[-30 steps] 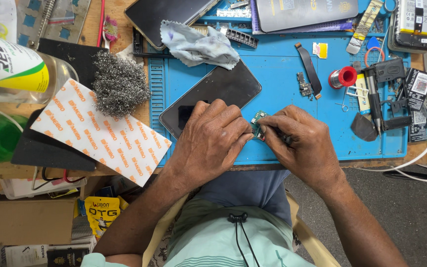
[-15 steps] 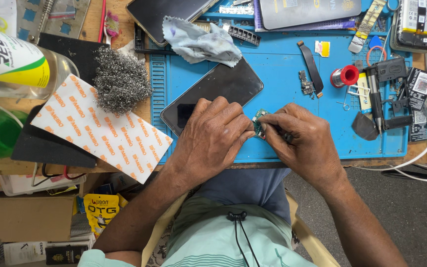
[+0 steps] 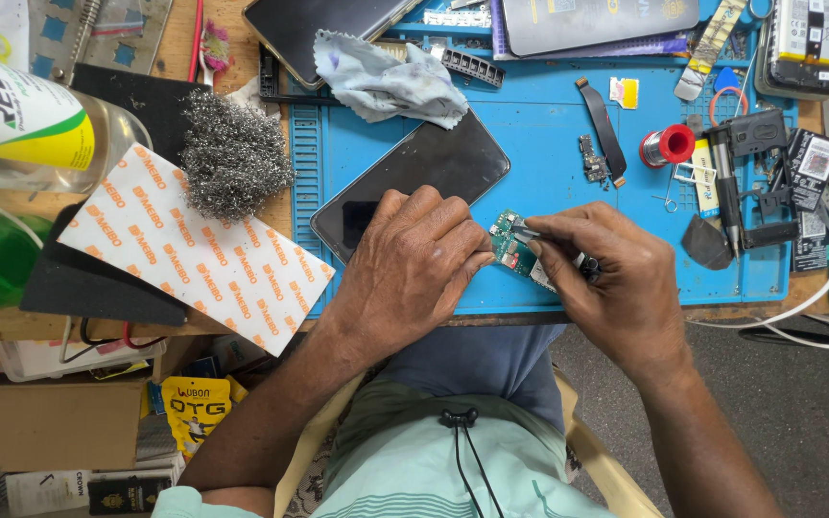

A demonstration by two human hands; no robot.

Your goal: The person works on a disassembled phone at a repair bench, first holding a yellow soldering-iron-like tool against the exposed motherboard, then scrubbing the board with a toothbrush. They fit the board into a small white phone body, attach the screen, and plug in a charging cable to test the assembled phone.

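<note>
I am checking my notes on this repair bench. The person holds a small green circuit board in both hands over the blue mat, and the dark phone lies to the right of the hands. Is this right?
Not quite. In the head view the dark phone lies up and to the left of the hands, partly under the left hand. The rest holds: left hand and right hand hold the small green circuit board over the blue mat.

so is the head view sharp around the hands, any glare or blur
Head view: even, soft light, the left hand, right hand and small green circuit board between them are sharp; faint sheen on the dark phone screen; the edges bow slightly.
</note>
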